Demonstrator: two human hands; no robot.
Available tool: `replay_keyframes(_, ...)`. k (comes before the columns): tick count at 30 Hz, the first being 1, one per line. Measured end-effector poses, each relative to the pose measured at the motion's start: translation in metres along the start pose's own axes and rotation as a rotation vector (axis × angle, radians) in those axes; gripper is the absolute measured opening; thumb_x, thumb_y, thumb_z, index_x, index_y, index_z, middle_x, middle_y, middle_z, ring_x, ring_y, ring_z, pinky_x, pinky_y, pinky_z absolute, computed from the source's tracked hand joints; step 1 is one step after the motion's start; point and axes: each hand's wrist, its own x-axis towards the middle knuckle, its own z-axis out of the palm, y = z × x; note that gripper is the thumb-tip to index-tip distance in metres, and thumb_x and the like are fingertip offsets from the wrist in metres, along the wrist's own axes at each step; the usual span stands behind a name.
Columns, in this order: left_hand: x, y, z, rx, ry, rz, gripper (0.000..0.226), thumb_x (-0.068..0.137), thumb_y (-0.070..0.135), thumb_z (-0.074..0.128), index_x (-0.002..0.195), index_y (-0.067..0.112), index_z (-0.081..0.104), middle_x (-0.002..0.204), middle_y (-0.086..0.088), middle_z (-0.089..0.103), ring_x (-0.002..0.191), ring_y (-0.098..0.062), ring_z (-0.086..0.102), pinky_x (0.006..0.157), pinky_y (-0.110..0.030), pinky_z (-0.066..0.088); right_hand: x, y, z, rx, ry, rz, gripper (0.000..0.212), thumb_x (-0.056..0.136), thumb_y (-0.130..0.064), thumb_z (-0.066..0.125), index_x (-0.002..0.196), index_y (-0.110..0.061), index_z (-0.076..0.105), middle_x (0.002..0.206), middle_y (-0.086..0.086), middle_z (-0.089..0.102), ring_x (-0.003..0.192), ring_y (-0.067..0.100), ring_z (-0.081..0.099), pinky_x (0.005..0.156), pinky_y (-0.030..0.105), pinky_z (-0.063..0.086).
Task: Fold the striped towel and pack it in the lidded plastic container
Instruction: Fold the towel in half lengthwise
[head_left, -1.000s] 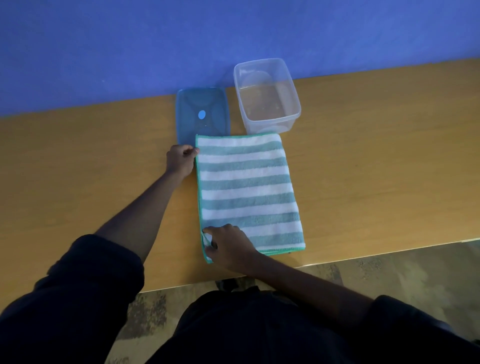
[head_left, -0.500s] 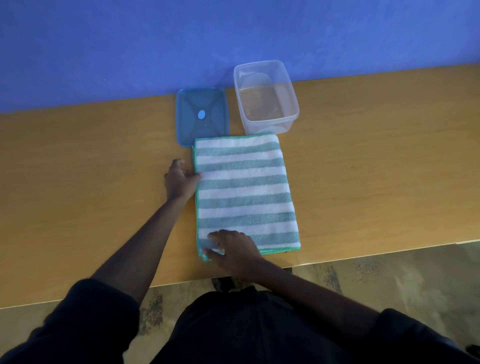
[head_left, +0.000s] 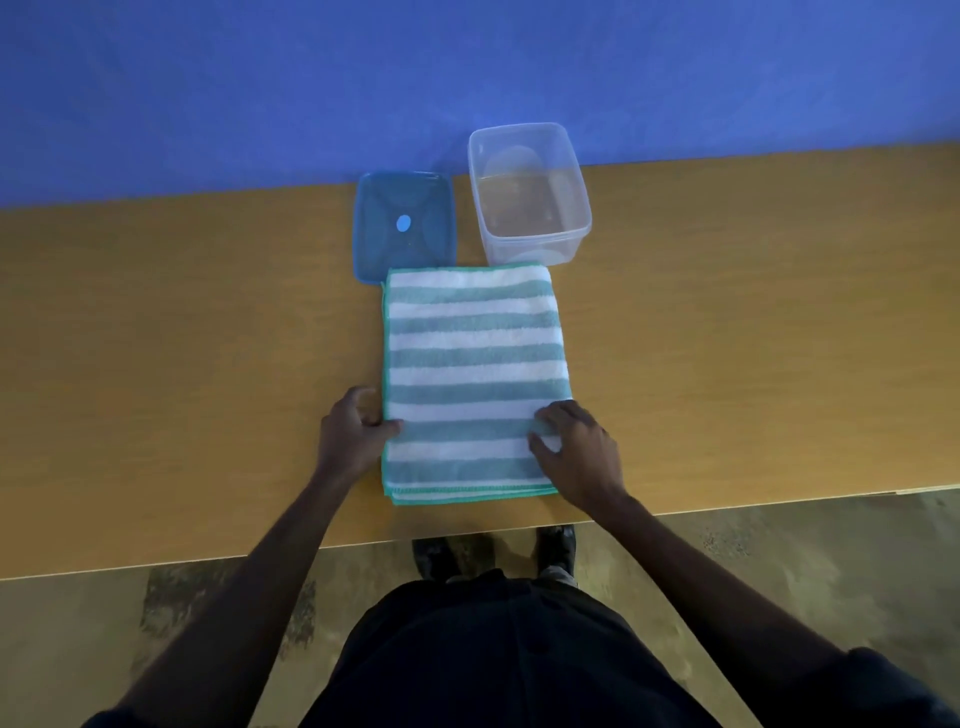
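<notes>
The striped towel (head_left: 472, 353), white and teal with a green hem, lies folded in a tall rectangle on the wooden table (head_left: 208, 364), its near edge close to the table's front. My left hand (head_left: 350, 436) pinches the towel's left edge near the bottom, thumb on top. My right hand (head_left: 579, 452) grips the right edge at the same height, fingers and thumb curled on the cloth. The clear plastic container (head_left: 530, 239) stands open and empty just beyond the towel's far right corner. Its blue lid (head_left: 405, 223) lies flat beside it, the towel's far left corner overlapping it.
A blue wall runs along the table's far edge behind the container and lid. The table's front edge is just below the towel, with my shoes and a mottled floor beneath.
My left hand slid down the towel's left edge toward me. My right hand crossed from the near left corner to the right edge. The towel stayed flat.
</notes>
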Motion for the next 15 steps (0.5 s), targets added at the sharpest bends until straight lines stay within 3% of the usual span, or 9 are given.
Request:
replay_keyframes(3,-0.019,-0.008,0.006,-0.025,0.006,-0.016,0.039,0.078,0.018,0.077,0.113,0.008,0.066,0.095,-0.007,0.071,0.084,-0.019,0.066,0.077,-0.03,0.051,0.0,0.012,-0.008,-0.021,0.056,0.073,0.045,0.085,-0.036,0.065,0.125,-0.016,0.058,0.13,0.0,0.055,0.107,0.025,0.061,0.076,0.04,0.056)
replay_keyframes(6,-0.038,-0.021,0.011,0.002,0.052,-0.018,0.016,0.083,0.025,0.072,0.089,0.01,0.072,0.083,-0.003,0.073,0.071,-0.009,0.065,0.065,-0.025,0.048,-0.005,0.018,-0.012,-0.033,0.063,0.153,0.049,0.084,-0.044,0.066,0.125,-0.02,0.054,0.122,0.003,0.057,0.101,0.028,0.062,0.07,0.038,0.053)
replay_keyframes(8,-0.048,-0.029,0.013,0.02,0.074,-0.019,0.015,0.086,0.029,0.069,0.082,0.014,0.071,0.078,0.0,0.072,0.069,-0.006,0.065,0.06,-0.024,0.049,-0.01,0.022,-0.012,0.003,0.042,0.211,0.048,0.083,-0.048,0.066,0.121,-0.021,0.055,0.113,0.001,0.063,0.091,0.025,0.066,0.065,0.034,0.052)
replay_keyframes(11,-0.059,-0.037,0.014,-0.028,0.087,-0.053,0.015,0.088,0.028,0.067,0.08,0.015,0.068,0.077,-0.001,0.073,0.065,-0.011,0.069,0.062,-0.036,0.059,-0.016,0.024,-0.013,0.037,0.023,0.263,0.042,0.084,-0.05,0.064,0.113,-0.021,0.058,0.103,-0.003,0.071,0.083,0.02,0.068,0.063,0.033,0.055)
replay_keyframes(15,-0.069,-0.039,0.014,-0.054,0.108,-0.057,0.02,0.088,0.026,0.067,0.071,0.016,0.065,0.068,0.003,0.071,0.055,-0.009,0.07,0.059,-0.039,0.061,-0.018,0.027,-0.014,0.043,-0.021,0.262,0.033,0.087,-0.046,0.063,0.107,-0.02,0.059,0.099,-0.001,0.073,0.084,0.022,0.069,0.067,0.041,0.059)
